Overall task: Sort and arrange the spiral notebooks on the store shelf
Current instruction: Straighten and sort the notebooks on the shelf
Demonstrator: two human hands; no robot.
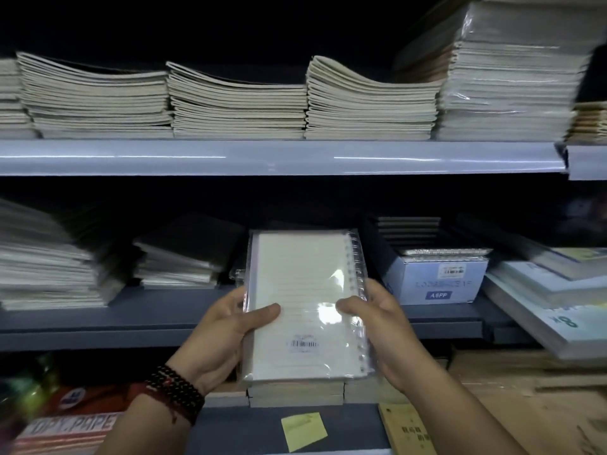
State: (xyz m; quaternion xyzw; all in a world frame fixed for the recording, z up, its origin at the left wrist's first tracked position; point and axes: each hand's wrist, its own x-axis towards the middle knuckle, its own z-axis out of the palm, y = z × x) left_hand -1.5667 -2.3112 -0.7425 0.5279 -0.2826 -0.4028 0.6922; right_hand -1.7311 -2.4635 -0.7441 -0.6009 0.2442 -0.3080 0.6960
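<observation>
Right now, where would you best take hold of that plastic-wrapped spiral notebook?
Grip the notebook by its two long edges, one hand from each side, as the left hand and right hand do: it is flat, thin and glossy-wrapped, and the coil lines its right edge.

Yellow sticky note (303, 431), blue A6PP box (437, 284), copy-paper pack (70, 421)

Both hands (226, 336) (382, 333) hold wrapped spiral notebooks (305, 303) before shelf (230, 157).
</observation>
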